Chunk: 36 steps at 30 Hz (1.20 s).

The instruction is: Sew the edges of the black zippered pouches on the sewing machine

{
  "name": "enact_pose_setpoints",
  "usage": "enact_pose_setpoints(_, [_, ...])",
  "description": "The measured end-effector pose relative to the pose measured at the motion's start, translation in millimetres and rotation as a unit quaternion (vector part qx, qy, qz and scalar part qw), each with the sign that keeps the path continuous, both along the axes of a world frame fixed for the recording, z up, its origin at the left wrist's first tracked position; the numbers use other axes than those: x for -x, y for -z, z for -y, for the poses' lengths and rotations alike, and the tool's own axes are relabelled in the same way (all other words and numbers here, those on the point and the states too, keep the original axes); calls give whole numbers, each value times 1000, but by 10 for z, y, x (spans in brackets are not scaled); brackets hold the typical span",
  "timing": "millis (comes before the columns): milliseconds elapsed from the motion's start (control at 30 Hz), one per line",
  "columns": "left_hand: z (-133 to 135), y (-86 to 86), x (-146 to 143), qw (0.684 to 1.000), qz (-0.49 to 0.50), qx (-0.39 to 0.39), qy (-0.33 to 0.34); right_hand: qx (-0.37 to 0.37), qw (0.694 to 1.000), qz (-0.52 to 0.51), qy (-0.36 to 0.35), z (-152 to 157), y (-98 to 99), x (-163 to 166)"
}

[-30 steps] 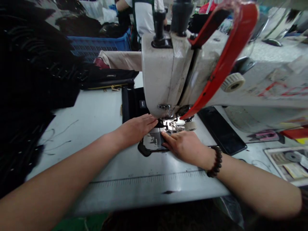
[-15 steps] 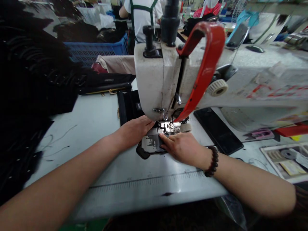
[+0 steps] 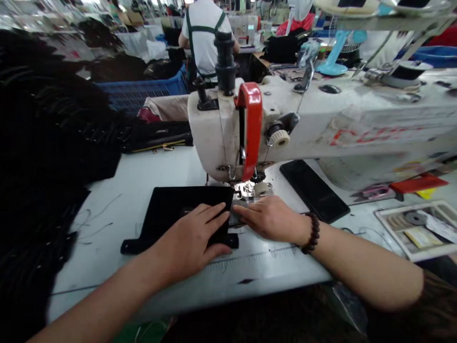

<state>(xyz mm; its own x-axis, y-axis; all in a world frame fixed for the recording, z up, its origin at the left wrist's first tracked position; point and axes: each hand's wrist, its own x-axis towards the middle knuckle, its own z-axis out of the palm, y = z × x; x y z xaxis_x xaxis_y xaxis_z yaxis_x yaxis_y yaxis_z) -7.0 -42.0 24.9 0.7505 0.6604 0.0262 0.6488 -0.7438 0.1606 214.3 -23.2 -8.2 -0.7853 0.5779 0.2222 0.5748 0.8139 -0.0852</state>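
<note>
A black fabric piece [image 3: 185,197] lies flat on the sewing table, left of the presser foot [image 3: 246,189]. My left hand [image 3: 200,233] rests on it with outstretched fingers, the fingertips close to its right edge. Its lower edge has a strip with a small tab at each end; my hand and wrist cover part of it. My right hand [image 3: 273,216] lies low just in front of the presser foot, index finger extended toward the fabric's right edge, over the metal plate. The sewing machine [image 3: 217,138], with its red guard [image 3: 253,128], stands directly behind both hands.
To the right lie a black phone [image 3: 314,190], pink-handled snips [image 3: 374,192] and a parts tray [image 3: 417,228]. Dark goods [image 3: 53,143] are piled along the left. A zippered black item [image 3: 160,136], a blue crate [image 3: 143,93] and another person [image 3: 205,38] are farther back.
The black fabric has come out from beside the needle toward me and now lies turned on the table. My left hand has moved nearer onto it. The right hand stays near the presser foot.
</note>
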Motion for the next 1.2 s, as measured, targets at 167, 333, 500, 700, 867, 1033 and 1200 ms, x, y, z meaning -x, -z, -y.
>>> enact_pose_setpoints(167, [258, 56, -249, 1000, 8, 12, 13, 17, 999, 23, -35, -26, -26, -46])
enact_pose_setpoints(333, [238, 64, -260, 999, 28, -5, 36, 39, 997, 44, -47, -4, -40, -28])
enact_pose_setpoints(500, [159, 109, -79, 994, 98, -9, 54, 57, 996, 48, -39, 44, -77, 15])
enact_pose_setpoints(700, [182, 87, -127, 990, 132, -41, 42, 62, 996, 11, -66, -4, -128, -49])
enact_pose_setpoints(867, [284, 100, -250, 989, 28, -122, 84, 50, 995, 24, -87, -16, -64, -31])
enact_pose_setpoints(1033, [330, 204, -224, 990, -22, -124, 62, 104, 989, 74, -77, -14, -188, -64])
enact_pose_setpoints(1200, [315, 194, -160, 987, 6, -138, 86, 162, 975, 100, -112, 35, -442, -163])
